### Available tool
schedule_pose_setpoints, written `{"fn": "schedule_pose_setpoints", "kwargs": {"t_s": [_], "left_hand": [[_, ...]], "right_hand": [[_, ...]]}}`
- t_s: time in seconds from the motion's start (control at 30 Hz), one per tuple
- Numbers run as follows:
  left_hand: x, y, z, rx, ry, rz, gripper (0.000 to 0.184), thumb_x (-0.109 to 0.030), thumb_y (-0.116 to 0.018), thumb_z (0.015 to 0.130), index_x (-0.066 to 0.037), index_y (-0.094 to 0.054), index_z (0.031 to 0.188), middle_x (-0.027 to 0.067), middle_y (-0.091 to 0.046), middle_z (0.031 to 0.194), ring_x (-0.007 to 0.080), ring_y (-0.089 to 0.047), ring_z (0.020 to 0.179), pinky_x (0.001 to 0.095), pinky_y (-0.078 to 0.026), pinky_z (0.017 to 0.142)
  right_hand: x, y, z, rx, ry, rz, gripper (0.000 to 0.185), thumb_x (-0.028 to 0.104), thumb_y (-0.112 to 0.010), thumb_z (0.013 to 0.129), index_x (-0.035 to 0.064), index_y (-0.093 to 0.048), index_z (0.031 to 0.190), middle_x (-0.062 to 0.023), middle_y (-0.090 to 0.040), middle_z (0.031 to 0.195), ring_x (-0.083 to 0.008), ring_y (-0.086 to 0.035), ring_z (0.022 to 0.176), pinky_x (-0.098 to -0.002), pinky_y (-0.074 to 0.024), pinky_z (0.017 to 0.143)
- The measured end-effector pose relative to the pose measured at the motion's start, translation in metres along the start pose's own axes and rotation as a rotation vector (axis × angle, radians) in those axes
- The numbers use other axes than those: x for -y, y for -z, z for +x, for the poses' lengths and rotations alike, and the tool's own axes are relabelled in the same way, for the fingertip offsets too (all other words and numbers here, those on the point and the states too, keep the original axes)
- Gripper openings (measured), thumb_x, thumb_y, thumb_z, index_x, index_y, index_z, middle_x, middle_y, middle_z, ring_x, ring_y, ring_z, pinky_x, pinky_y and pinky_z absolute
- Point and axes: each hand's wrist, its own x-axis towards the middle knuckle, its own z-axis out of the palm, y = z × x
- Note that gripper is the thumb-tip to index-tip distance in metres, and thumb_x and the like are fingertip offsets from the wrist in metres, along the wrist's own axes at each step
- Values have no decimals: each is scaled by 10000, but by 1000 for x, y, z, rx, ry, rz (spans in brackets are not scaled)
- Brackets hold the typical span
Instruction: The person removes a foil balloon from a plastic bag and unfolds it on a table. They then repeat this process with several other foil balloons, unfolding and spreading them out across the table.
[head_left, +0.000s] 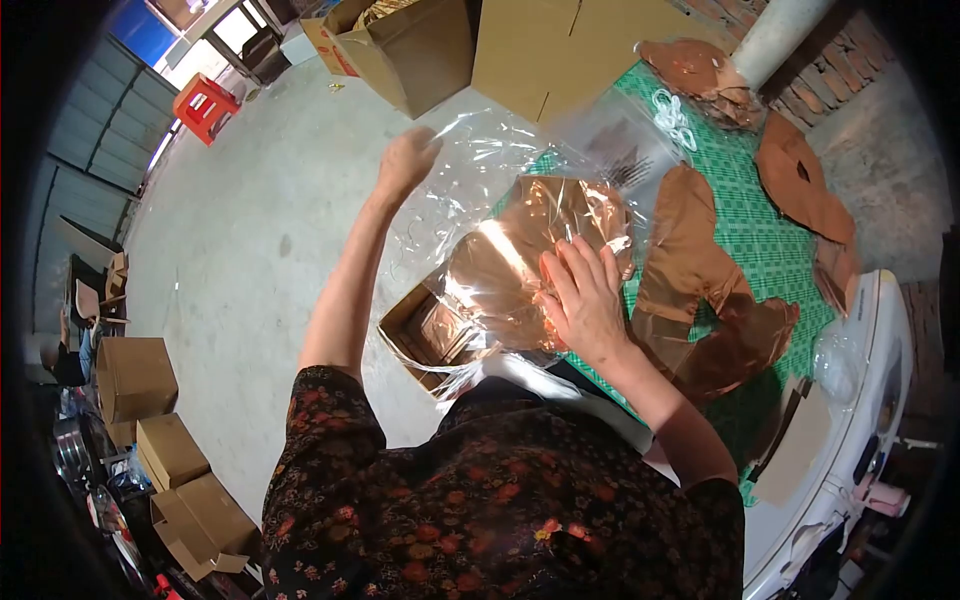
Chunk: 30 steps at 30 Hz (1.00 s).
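My left hand is raised on the left, its fingers closed on the edge of a clear plastic bag. The bag stretches from there across to the right, shiny and creased. A flat copper-coloured foil balloon lies under or inside the clear film; I cannot tell which. My right hand rests flat on its right part, fingers stretched out. Close by on the right is another flat copper foil balloon, a shape with an opening in it. Below the left part stands an open cardboard box with copper foil inside.
A green patterned cloth covers the table. On it are white string and more copper foil pieces. A white machine stands right. Large cardboard boxes are behind, others lower left. A red stool stands far left.
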Motion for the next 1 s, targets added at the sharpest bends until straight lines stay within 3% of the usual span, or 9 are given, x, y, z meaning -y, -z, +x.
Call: {"fn": "schedule_pose_setpoints", "kwargs": {"t_s": [0.1, 0.23, 0.33, 0.37, 0.5, 0.6, 0.73, 0.8, 1.0], "left_hand": [[-3, 11, 12, -137, 50, -171, 254, -234, -559, 912, -45, -646, 1058, 118, -687, 845, 240, -662, 776, 368, -502, 707], [-43, 43, 17, -40, 206, -482, 155, -163, -532, 910, -20, -587, 888, -22, -554, 720, 78, -500, 634, 248, -418, 588], [-47, 53, 26, -49, 33, -342, 152, -154, -536, 913, -12, -591, 910, 5, -569, 703, 94, -510, 629, 276, -417, 569], [-57, 53, 24, -163, -42, -142, 129, -143, -543, 927, -23, -576, 960, 105, -612, 685, 208, -592, 603, 370, -448, 557], [-60, 52, 19, -324, -363, 195, 146, -168, -583, 940, -61, -539, 1030, 233, -641, 785, 456, -603, 724, 515, -458, 605], [-82, 64, -3, -304, -394, 114, 107, -121, -581, 937, -59, -555, 1021, 191, -634, 731, 399, -607, 632, 456, -462, 575], [-114, 79, -39, -147, -332, -18, 87, -80, -591, 945, -43, -597, 1022, 97, -632, 830, 200, -597, 687, 313, -487, 643], [-124, 81, -48, -142, -385, -54, 81, -70, -592, 946, -28, -604, 1015, 67, -633, 867, 155, -577, 700, 289, -477, 633], [-128, 84, -41, -171, -453, -118, 125, -61, -606, 912, -29, -610, 1033, 113, -614, 876, 234, -567, 681, 329, -470, 627]], "right_hand": [[1, 1, 0, 7, 4, 7, 545, 263, -701, 852, 69, -524, 1329, -145, -475, 1391, -341, -376, 1361, -593, -228, 1131], [-1, -3, -1, 9, 20, -8, 569, 265, -706, 847, 66, -517, 1345, -150, -464, 1403, -344, -367, 1370, -599, -216, 1138], [2, -3, -2, -6, 16, -35, 614, 263, -724, 825, 57, -509, 1361, -154, -463, 1409, -347, -379, 1365, -598, -244, 1126], [2, -2, -2, -12, 10, -47, 632, 260, -732, 815, 53, -506, 1368, -156, -464, 1411, -348, -386, 1361, -597, -259, 1120], [2, -3, -3, -7, 7, -66, 621, 294, -725, 822, 51, -508, 1351, -155, -458, 1411, -349, -382, 1361, -587, -259, 1112], [-3, 8, -1, 15, -3, -1, 548, 284, -728, 818, 49, -548, 1279, -150, -502, 1345, -344, -415, 1329, -559, -294, 1088], [-16, 41, 34, -223, -57, 191, 410, 262, -729, 823, 63, -601, 1159, -124, -561, 1202, -319, -484, 1213, -522, -343, 1044], [-25, 52, 60, -362, -47, 141, 502, 213, -763, 792, 39, -561, 1218, -143, -564, 1217, -337, -492, 1193, -476, -361, 1042], [-53, 40, 136, -460, -30, 288, 634, 177, -756, 803, -3, -472, 1339, -184, -558, 1288, -358, -493, 1234, -446, -388, 1035]]}}
